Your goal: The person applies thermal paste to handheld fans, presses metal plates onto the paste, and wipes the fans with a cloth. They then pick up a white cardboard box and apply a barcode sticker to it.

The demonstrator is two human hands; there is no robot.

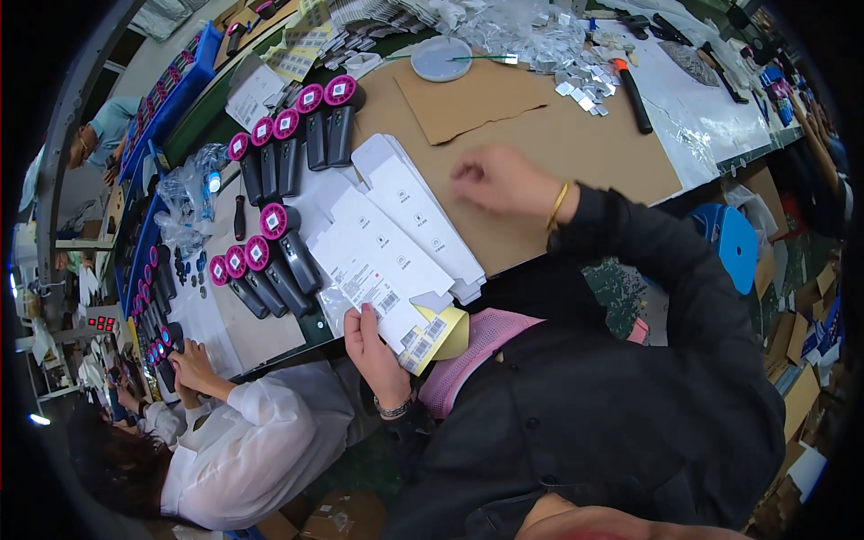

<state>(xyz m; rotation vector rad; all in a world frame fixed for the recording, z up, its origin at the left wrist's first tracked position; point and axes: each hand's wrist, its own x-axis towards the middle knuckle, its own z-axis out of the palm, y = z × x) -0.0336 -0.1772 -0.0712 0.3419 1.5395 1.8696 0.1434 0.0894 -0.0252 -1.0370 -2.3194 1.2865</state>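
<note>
My left hand (373, 355) is closed on the near edge of a flat white printed carton (369, 238), thumb on top. A yellow label sheet (438, 340) with printed labels lies at the carton's near end, partly curled up. Beneath and to the right, more flat white cartons (418, 216) are stacked. My right hand (504, 180) hovers over the brown cardboard, apart from the cartons. Its fingers are curled and slightly blurred; whatever they may hold is hidden.
Black handheld devices with magenta round ends (286, 123) stand in two groups on the left. Further back are a round clear lid (441, 58), silvery pieces (585, 90) and an orange-handled cutter (633, 94). A co-worker in a white shirt (261, 441) sits at left.
</note>
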